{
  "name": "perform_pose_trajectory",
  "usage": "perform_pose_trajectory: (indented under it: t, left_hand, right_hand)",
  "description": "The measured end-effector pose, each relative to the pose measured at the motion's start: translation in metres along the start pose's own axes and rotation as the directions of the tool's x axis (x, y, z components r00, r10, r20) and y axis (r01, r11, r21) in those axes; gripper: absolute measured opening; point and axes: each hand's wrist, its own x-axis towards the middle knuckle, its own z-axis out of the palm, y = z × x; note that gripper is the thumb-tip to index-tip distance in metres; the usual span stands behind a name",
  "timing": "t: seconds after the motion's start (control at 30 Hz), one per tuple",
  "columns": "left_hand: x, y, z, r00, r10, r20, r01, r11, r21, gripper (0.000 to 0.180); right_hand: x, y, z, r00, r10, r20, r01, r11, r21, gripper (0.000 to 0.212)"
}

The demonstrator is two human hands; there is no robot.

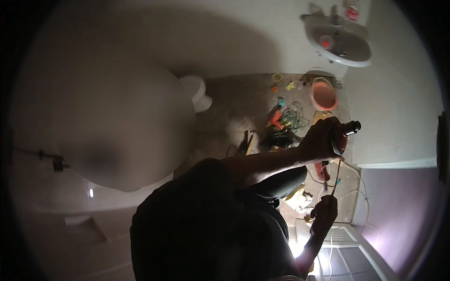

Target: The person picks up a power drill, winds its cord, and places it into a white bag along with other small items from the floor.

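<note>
My left hand [319, 136] is closed around a red and dark power tool [341, 140], drill-like, with a shiny metal chuck [352, 128] pointing right. Below it, my right hand [325, 210] grips the lower end of a thin, straight rod [336, 180]. The rod's upper end reaches the underside of the tool; whether they touch I cannot tell. Shadow hides most of the fingers on both hands. Beneath the rod, a red tool [322, 171] lies on the floor.
An orange-red drill [277, 120] lies by a green coiled cord [294, 116]. A pink basin [324, 96] stands under the wall-mounted sink [352, 60]. Pale cable [367, 201] loops along the right wall. A large, blurred pale round shape [136, 117] fills the left, beside a white fixture [193, 89].
</note>
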Motion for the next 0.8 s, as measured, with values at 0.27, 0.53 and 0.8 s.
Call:
perform_pose_trajectory:
  t: [0.27, 0.53, 0.8]
  left_hand:
    - [-0.065, -0.052, -0.041, 0.631, -0.775, -0.03, 0.394, 0.353, -0.848, 0.043]
    - [-0.115, -0.091, -0.088, 0.419, -0.573, 0.704, 0.626, -0.38, -0.681, 0.016]
    - [-0.153, -0.105, -0.126, 0.343, -0.704, 0.621, 0.931, 0.344, -0.124, 0.087]
  right_hand:
    - [-0.015, 0.026, 0.087, 0.895, 0.068, 0.441, -0.01, 0.991, -0.133, 0.025]
    - [0.053, 0.16, 0.065, 0.76, 0.358, 0.542, -0.256, 0.932, -0.257, 0.021]
    - [0.098, 0.114, 0.1, 0.774, 0.56, 0.296, -0.573, 0.818, -0.05, 0.024]
